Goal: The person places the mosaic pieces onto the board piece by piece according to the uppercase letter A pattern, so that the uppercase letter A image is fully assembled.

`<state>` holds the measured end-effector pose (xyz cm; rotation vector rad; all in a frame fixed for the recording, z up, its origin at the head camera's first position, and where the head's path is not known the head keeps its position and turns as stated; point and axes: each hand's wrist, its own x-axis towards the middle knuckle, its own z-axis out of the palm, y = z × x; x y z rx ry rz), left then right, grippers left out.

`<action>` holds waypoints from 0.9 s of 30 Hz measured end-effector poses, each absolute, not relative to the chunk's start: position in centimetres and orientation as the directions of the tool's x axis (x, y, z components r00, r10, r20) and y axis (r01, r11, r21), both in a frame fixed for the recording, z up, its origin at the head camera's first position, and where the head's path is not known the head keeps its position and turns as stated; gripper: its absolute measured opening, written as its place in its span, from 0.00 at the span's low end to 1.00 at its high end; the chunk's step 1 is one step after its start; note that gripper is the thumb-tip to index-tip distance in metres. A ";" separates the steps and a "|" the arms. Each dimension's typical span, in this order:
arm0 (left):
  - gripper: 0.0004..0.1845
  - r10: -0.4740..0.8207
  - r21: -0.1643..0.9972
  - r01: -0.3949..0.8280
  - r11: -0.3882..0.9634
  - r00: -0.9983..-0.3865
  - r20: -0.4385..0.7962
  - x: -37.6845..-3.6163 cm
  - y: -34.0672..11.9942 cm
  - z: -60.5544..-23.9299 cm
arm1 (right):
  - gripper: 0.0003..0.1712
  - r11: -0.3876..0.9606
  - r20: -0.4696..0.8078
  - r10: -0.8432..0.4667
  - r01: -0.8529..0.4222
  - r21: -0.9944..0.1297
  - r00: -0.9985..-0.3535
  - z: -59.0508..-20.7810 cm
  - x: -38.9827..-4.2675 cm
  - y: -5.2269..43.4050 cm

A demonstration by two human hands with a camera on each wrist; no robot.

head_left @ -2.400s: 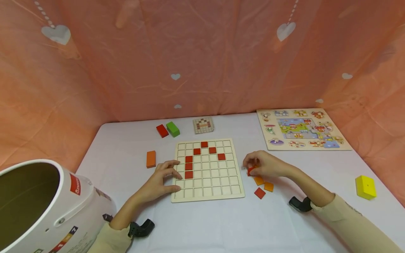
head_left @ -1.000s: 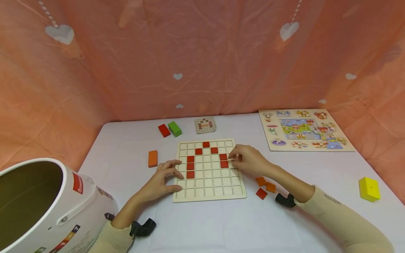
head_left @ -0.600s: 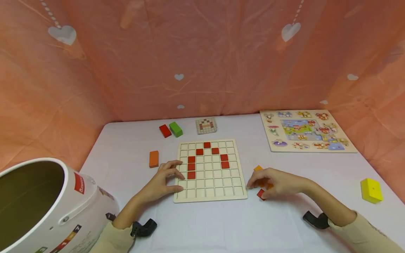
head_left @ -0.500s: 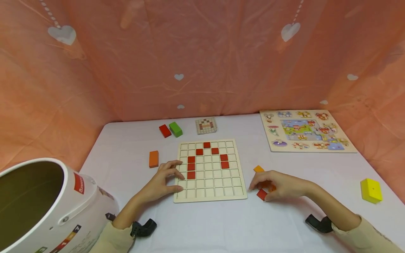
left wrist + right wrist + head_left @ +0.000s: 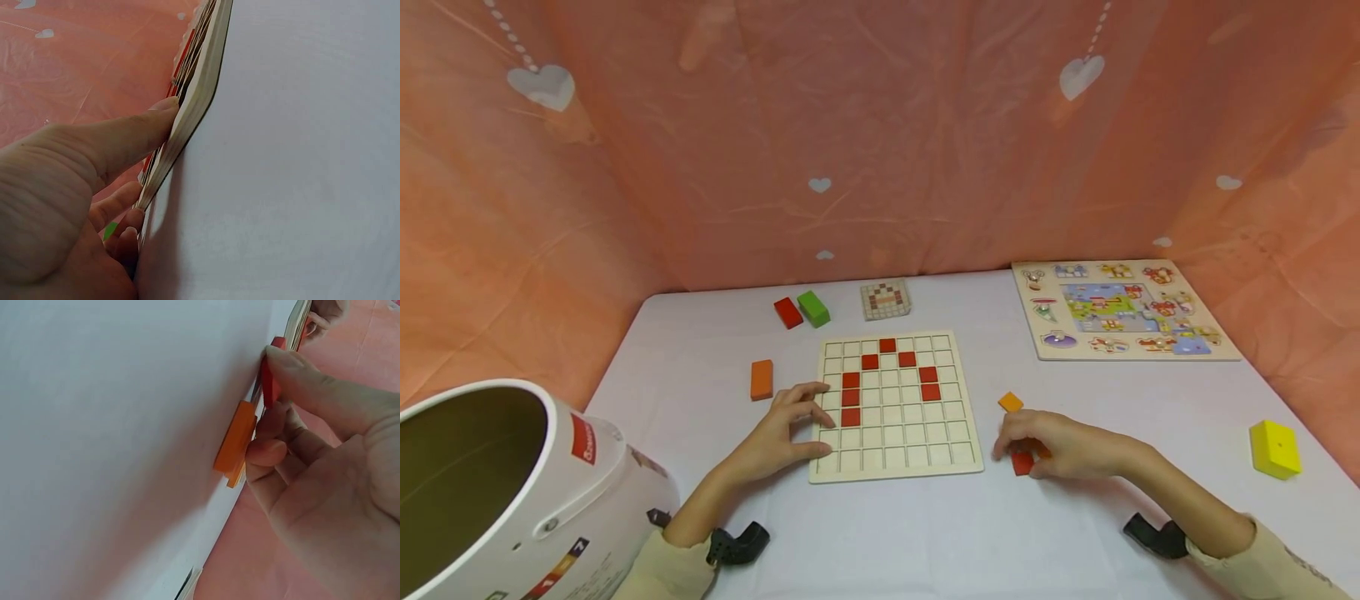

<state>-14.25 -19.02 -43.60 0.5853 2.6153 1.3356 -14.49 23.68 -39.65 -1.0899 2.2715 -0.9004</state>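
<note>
Grid board (image 5: 892,434) lies on the bench (image 5: 880,542), a cut-off bucket (image 5: 497,517) to its left. The left hand (image 5: 775,433) rests loose fingers on the board's left edge. Right of it, the right hand (image 5: 1067,444) pinches a red tile (image 5: 1022,464), nearly hiding an orange tile (image 5: 236,439) the right wrist view shows.

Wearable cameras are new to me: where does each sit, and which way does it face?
Head: worn there, looking forward and down at the grid board; left hand and right hand show.
Left wrist: worn there, looking at the board's edge; left hand shows.
Right wrist: worn there, looking at the right hand pinching a red tile; part of the left hand shows too.
Head and right wrist share that red tile.
</note>
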 end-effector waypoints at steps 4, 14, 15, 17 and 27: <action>0.13 0.407 0.803 0.278 0.528 -0.912 0.049 -14.2 -19.1 -43.6 | 0.15 0.462 -0.124 -0.792 -0.453 -0.762 -0.598 -39.6 -15.1 23.1; 0.13 0.412 0.800 0.286 0.527 -0.910 0.054 -14.2 -19.1 -43.7 | 0.08 0.418 -0.022 -0.695 -0.378 -0.826 -0.719 -39.6 -18.7 18.0; 0.13 0.410 0.801 0.285 0.527 -0.910 0.054 -14.2 -19.1 -43.7 | 0.07 0.415 -0.010 -0.692 -0.387 -0.824 -0.722 -39.6 -19.0 17.4; 0.13 0.408 0.802 0.282 0.527 -0.912 0.052 -14.2 -19.1 -43.7 | 0.06 0.423 -0.004 -0.684 -0.392 -0.817 -0.730 -39.6 -19.5 16.4; 0.13 0.405 0.794 0.285 0.537 -0.913 0.053 -14.3 -19.1 -43.7 | 0.10 0.477 0.010 -0.662 -0.432 -0.765 -0.749 -39.7 -19.8 14.0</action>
